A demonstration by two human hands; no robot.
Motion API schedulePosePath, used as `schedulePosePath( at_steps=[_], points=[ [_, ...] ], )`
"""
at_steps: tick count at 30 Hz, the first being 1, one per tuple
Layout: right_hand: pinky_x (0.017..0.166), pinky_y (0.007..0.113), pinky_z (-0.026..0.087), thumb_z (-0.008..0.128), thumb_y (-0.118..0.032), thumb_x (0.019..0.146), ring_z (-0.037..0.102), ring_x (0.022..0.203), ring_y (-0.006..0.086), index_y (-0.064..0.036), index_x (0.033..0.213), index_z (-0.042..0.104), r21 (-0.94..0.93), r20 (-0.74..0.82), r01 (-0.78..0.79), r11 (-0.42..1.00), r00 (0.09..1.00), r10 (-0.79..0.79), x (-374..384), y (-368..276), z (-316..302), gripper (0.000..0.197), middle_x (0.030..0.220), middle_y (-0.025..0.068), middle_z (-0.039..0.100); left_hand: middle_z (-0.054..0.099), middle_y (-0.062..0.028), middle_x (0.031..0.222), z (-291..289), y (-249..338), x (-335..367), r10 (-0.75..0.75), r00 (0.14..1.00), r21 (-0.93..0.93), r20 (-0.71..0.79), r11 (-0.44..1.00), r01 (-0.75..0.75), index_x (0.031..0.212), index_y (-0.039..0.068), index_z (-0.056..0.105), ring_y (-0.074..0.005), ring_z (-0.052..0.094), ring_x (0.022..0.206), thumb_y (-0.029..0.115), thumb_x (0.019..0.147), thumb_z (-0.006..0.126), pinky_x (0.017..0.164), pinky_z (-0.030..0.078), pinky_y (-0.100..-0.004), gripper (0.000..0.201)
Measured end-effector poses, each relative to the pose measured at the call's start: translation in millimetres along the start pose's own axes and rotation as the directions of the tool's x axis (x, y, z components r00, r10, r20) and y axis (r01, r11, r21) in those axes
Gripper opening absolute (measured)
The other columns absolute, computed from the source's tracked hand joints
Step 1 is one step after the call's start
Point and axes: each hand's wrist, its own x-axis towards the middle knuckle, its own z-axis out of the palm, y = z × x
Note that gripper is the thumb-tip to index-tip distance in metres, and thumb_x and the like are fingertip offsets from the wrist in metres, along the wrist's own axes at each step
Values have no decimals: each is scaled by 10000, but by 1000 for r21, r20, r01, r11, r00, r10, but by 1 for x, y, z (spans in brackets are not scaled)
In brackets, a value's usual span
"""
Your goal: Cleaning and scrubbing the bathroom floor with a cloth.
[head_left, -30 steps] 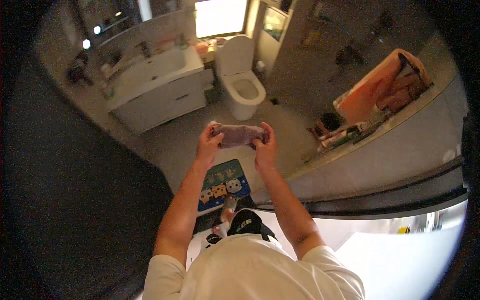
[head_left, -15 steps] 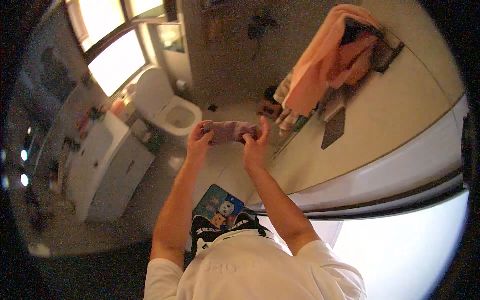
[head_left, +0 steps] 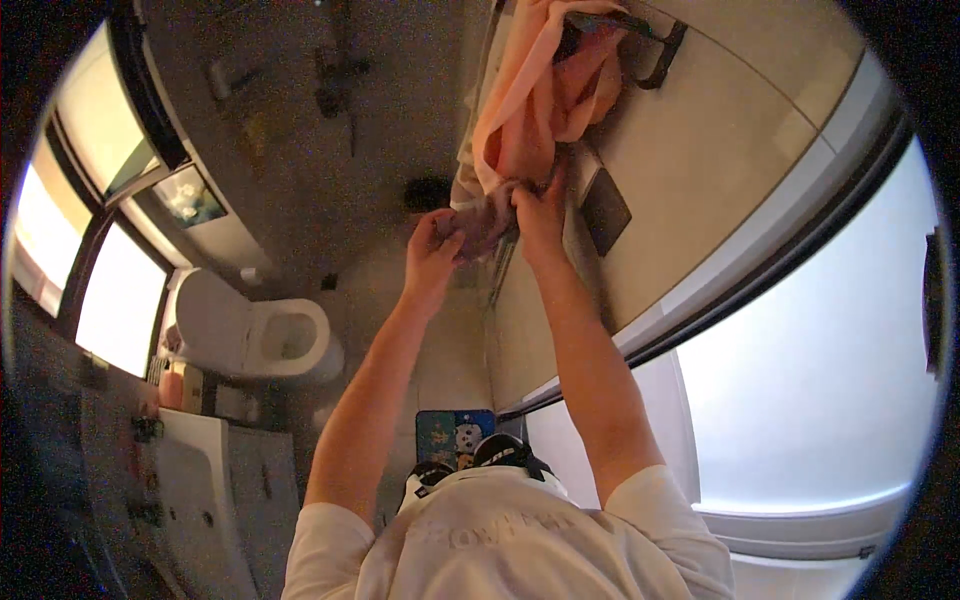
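Observation:
Stretched between my two hands is a small greyish-purple cloth (head_left: 482,232), probably a small towel. My left hand (head_left: 432,255) pinches its left end, thumb on top. My right hand (head_left: 541,215) grips the other end, right below the hanging peach-orange towel (head_left: 520,130). The right fingertips lie against or just in front of that towel's lower edge; I cannot tell whether they touch it. Part of the cloth is hidden behind my fingers.
The peach towel hangs from a dark wall rail (head_left: 665,55) on the tiled wall at right. A dark plate (head_left: 605,210) is beside it. To the left stand a toilet (head_left: 290,340) and a washbasin cabinet (head_left: 262,490). A patterned mat (head_left: 437,432) lies by my feet.
Both hands have moved farther away and toward the towel on the right wall, carrying the cloth. It was held out flat and now looks more bunched. My view has turned right.

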Motion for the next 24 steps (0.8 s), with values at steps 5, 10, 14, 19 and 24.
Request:
schedulePosePath(
  at_steps=[5, 10, 14, 19, 24],
  points=[
    [1048, 343, 430, 577, -1, 753, 486, 1310, 277, -53, 1639, 185, -170, 2, -6, 985, 1000, 7, 10, -20, 2, 970, 1518, 155, 437, 638, -40, 1189, 7, -6, 16, -26, 1000, -27, 3, 999, 26, 1343, 88, 557, -139, 624, 984, 43, 1014, 621, 749, 524, -301, 339],
    [1024, 355, 461, 607, -21, 736, 523, 1303, 297, -41, 1649, 159, -212, -35, -116, 970, 993, 111, 7, -20, 2, 1017, 1529, 189, 442, 654, -25, 1116, -2, -19, 22, -68, 997, -18, -24, 998, 67, 1311, 84, 573, -124, 623, 927, 42, 1004, 626, 739, 529, -295, 314],
    [1006, 348, 488, 627, -31, 718, 581, 1243, 318, -61, 1665, 103, -163, -127, -248, 955, 965, 229, 5, -22, 4, 1082, 1526, 267, 443, 643, -29, 1055, 0, -19, 16, -81, 996, 10, -46, 997, 82, 1275, 89, 583, -126, 636, 879, 30, 976, 625, 759, 582, -316, 308],
    [1189, 381, 357, 627, -22, 718, 454, 1424, 378, 13, 1639, 117, -196, -124, -36, 980, 992, 12, -5, 4, 19, 1053, 1597, 277, 369, 657, -32, 1045, -20, -24, 15, -67, 993, 43, -97, 997, 71, 1269, 100, 603, -134, 646, 867, 24, 965, 654, 685, 565, -299, 317],
    [839, 321, 497, 568, 54, 762, 592, 969, 189, -169, 1651, 218, -8, 57, -235, 972, 970, 235, -40, 43, 12, 982, 1197, 143, 627, 635, -37, 1080, -56, -52, -7, -111, 989, 58, -97, 991, 117, 1290, 109, 606, -141, 636, 928, 54, 968, 677, 755, 577, -327, 334]
  ],
)
